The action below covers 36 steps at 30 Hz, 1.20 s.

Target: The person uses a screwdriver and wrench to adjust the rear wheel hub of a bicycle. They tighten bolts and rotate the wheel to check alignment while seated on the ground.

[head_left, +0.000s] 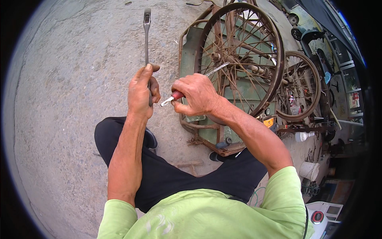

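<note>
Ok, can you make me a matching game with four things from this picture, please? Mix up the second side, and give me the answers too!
Things:
1. left hand
2. shirt
3. bigger spoked wheel
4. right hand

Matches:
A. rusty brown
B. holding a red-handled tool
C. light green
D. holding a long dark metal tool

Right pairs: 1-D, 2-C, 3-A, 4-B

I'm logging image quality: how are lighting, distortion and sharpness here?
Head view: diffuse daylight, no hard-edged shadows apparent on the pale ground; also head view: black fisheye border, bluish fringe at upper right, edges bending near the rim; left hand and right hand look fairly sharp.
</note>
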{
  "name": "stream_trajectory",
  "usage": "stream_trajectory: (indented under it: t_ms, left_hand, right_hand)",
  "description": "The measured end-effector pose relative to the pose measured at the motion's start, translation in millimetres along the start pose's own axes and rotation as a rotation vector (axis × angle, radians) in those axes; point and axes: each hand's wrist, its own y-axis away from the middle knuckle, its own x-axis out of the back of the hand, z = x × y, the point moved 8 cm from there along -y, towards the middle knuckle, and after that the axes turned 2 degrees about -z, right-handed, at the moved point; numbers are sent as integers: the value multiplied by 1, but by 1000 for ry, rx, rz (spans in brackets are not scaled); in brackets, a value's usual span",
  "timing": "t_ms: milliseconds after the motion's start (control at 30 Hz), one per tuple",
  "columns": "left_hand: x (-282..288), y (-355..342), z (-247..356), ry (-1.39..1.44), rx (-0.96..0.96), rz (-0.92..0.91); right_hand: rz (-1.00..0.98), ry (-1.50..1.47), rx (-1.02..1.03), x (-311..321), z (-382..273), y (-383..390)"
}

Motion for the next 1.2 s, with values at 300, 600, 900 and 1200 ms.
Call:
stream_trajectory:
  t_ms: [300, 600, 900, 1200]
  left_hand:
    - [-4, -5, 2, -38, -34, 24]
    - [-6, -7, -7, 47, 18, 9]
    - [-12, -15, -10, 19, 28, 5]
    - [-7, -13, -11, -57, 58, 35]
  right_hand:
    - [48, 12, 42, 19, -15, -37]
    - [-29, 19, -25, 20, 17, -39]
    - [-77, -53, 13, 14, 16, -59]
    - [-160, 86, -280, 5, 80, -56]
